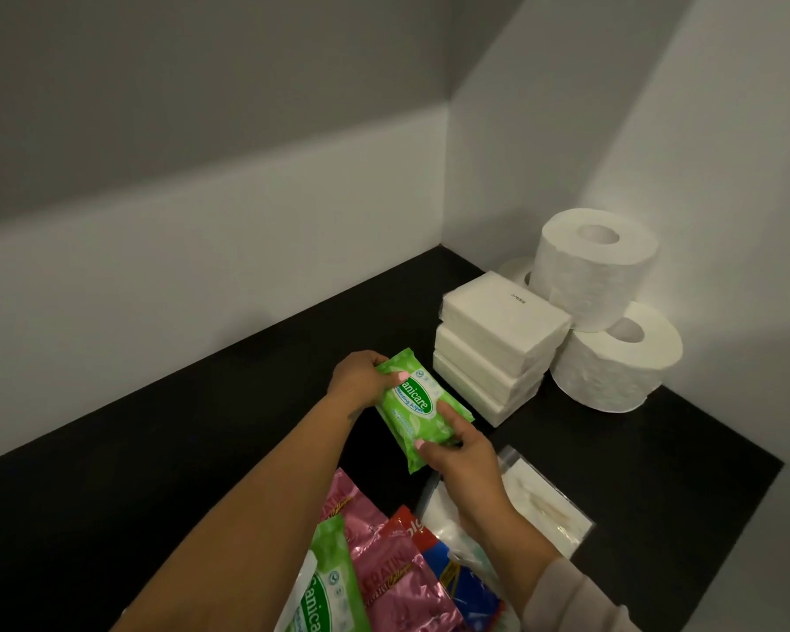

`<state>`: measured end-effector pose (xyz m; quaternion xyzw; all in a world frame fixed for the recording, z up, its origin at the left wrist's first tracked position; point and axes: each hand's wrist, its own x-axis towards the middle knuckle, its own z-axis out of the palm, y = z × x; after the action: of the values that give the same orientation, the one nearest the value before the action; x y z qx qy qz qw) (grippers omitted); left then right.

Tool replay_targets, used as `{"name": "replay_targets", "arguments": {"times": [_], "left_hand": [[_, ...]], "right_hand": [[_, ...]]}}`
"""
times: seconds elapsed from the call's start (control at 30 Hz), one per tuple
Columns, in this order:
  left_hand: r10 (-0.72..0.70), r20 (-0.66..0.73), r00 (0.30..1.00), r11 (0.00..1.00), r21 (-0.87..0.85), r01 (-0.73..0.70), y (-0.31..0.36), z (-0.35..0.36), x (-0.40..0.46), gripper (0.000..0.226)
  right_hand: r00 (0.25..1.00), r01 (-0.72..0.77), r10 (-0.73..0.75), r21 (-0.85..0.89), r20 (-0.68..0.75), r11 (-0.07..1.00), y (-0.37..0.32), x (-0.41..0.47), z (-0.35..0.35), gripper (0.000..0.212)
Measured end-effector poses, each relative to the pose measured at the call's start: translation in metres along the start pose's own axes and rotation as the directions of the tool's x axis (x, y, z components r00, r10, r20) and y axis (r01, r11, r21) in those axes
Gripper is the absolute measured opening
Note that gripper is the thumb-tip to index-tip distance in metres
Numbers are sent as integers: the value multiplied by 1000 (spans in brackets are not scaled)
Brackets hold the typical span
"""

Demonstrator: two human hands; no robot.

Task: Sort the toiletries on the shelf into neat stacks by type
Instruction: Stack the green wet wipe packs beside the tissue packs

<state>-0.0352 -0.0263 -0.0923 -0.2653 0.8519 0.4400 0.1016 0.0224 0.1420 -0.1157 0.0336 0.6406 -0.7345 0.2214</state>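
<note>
Item 1: green wipes pack, "Sanicare" label up, held over the black shelf just left of the tissue stack. My L hand grips its far end, thumb curled on top, other fingers underneath & out of sight. My R hand grips the near end, thumb on the top face, fingers wrapped round the right edge.

Item 2: white tissue packs, 3 high, squared up, toward the back right corner.

Item 3: toilet rolls, 3 seen: one on end atop another, third half hidden behind the tissue stack; all against the right wall, touching the tissues.

Item 4: unsorted heap, near edge, under my forearms: second green wipes pack; pink foil packs, at least 2, overlapping; red/blue packet, label mostly covered; clear bags w/ white contents to the right, partly under my R wrist.

Item 5: pale sleeve on R arm; L arm bare.
</note>
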Motion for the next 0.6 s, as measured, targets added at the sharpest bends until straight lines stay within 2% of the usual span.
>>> {"name": "replay_targets", "arguments": {"times": [0.13,0.33,0.43,0.6], "left_hand": [[16,-11,1000,999,32,-16,-2,2,3,48],[76,-108,991,981,184,-56,-7,-2,-4,67],[134,-147,980,978,177,-108,-13,-12,-21,61],[205,-134,970,972,142,-186,-29,-37,-66,45]], "right_hand": [[1000,9,-7,-100,23,995,-1,1,-3,64],[1000,2,2,-253,14,967,-5,-1,-10,65],[999,37,-44,-295,-18,955,-6,-8,-12,68],[992,114,-127,-406,-4,907,-8,-30,-9,69]]}}
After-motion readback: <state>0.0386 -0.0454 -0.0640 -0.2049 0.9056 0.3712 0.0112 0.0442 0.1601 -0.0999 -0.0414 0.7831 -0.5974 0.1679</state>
